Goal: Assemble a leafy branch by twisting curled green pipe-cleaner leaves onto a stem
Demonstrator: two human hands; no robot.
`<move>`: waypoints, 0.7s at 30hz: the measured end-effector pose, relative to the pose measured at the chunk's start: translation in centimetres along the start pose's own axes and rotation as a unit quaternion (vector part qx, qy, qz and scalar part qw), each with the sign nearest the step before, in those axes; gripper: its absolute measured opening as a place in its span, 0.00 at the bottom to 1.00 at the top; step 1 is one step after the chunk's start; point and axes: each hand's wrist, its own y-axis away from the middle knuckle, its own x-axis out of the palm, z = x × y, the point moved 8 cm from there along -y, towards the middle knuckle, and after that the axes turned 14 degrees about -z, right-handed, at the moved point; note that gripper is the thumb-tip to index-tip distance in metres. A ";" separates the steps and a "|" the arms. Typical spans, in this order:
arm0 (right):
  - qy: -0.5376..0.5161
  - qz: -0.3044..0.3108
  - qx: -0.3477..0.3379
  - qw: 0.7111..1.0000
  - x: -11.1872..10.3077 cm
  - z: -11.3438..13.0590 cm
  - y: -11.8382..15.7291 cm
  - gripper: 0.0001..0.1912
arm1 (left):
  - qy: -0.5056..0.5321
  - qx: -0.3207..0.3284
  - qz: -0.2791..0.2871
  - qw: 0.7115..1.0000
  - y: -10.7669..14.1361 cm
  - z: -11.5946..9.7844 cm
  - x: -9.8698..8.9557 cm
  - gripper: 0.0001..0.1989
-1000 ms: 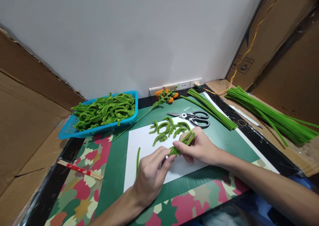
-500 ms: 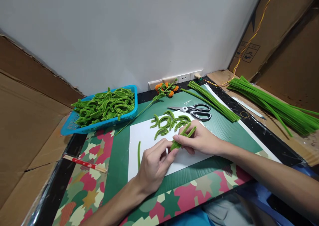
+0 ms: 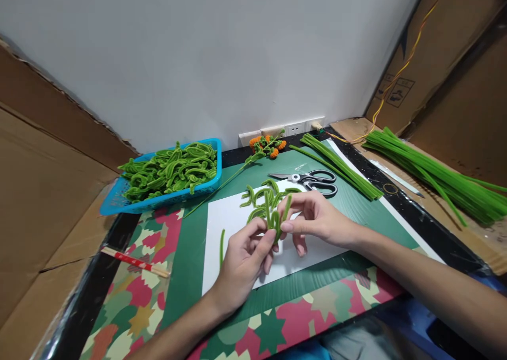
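Observation:
A small bent piece of green pipe cleaner (image 3: 274,220) stands up between my two hands, its prongs pointing upward. My left hand (image 3: 247,254) pinches its base between thumb and fingertips. On its right side, my right hand (image 3: 317,221) grips a prong with thumb and forefinger, the other fingers curled loosely below. Just behind my hands, several curved green pipe cleaner pieces (image 3: 259,195) lie on a white sheet of paper (image 3: 222,214). A single straight green piece (image 3: 222,248) rests left of my left hand.
Black-handled scissors (image 3: 312,179) lie behind the pieces. A blue basket (image 3: 158,204) at left holds many bent green pieces. An orange-and-green pipe cleaner flower (image 3: 261,151) lies at the back. Long green stems (image 3: 344,167) and a larger bundle (image 3: 435,169) are at right; chopsticks (image 3: 134,261) at left.
The green piece has turned from lying slanted to the right to standing upright, its prongs spread further apart. My right hand has shifted slightly and its fingers have loosened.

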 end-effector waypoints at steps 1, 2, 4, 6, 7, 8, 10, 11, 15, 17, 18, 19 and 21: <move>0.005 -0.007 -0.008 1.000 -0.1 0.2 -0.1 0.23 | 0.003 -0.002 -0.009 1.000 -0.2 0.1 -0.2 0.20; 0.012 -0.020 -0.017 1.000 -0.3 0.4 -0.2 0.23 | 0.004 -0.003 -0.019 1.000 -0.4 0.2 -0.4 0.20; 0.027 -0.052 -0.036 0.998 -0.7 0.6 -0.4 0.21 | 0.007 -0.002 -0.029 1.000 -0.6 0.2 -0.5 0.20; 0.040 -0.077 -0.043 0.995 -1.1 0.5 -0.5 0.20 | 0.010 -0.005 -0.022 1.000 -0.6 0.1 -0.3 0.19; 0.043 -0.087 -0.043 0.994 -1.3 0.4 -0.5 0.20 | 0.011 -0.008 -0.017 1.000 -0.6 0.1 0.0 0.19; 0.043 -0.094 -0.041 0.994 -1.4 0.3 -0.6 0.21 | 0.012 -0.012 -0.013 1.000 -0.5 0.1 0.1 0.19; 0.036 -0.107 -0.038 0.993 -1.8 0.1 -0.7 0.23 | 0.009 -0.015 -0.013 1.000 -0.4 0.0 0.4 0.19; 0.032 -0.112 -0.040 0.992 -2.0 0.1 -0.7 0.24 | 0.007 -0.015 -0.015 1.000 -0.4 0.0 0.4 0.19; 0.047 -0.135 -0.071 0.987 -2.4 0.5 -0.6 0.21 | -0.002 -0.020 -0.001 1.000 -0.3 0.3 0.6 0.17; 0.088 -0.143 -0.094 0.981 -2.3 0.8 -0.3 0.15 | -0.011 -0.021 0.012 1.000 -0.3 0.5 0.7 0.16; 0.115 -0.145 -0.105 0.977 -2.1 1.0 -0.2 0.12 | -0.018 -0.019 0.016 1.000 -0.3 0.6 0.7 0.15; 0.147 -0.145 -0.115 0.972 -1.9 1.1 0.0 0.09 | -0.027 -0.016 0.019 0.999 -0.2 0.6 0.7 0.15; 0.214 -0.137 -0.130 0.958 -1.3 1.3 0.3 0.09 | -0.044 -0.011 0.026 0.999 0.0 0.5 0.7 0.15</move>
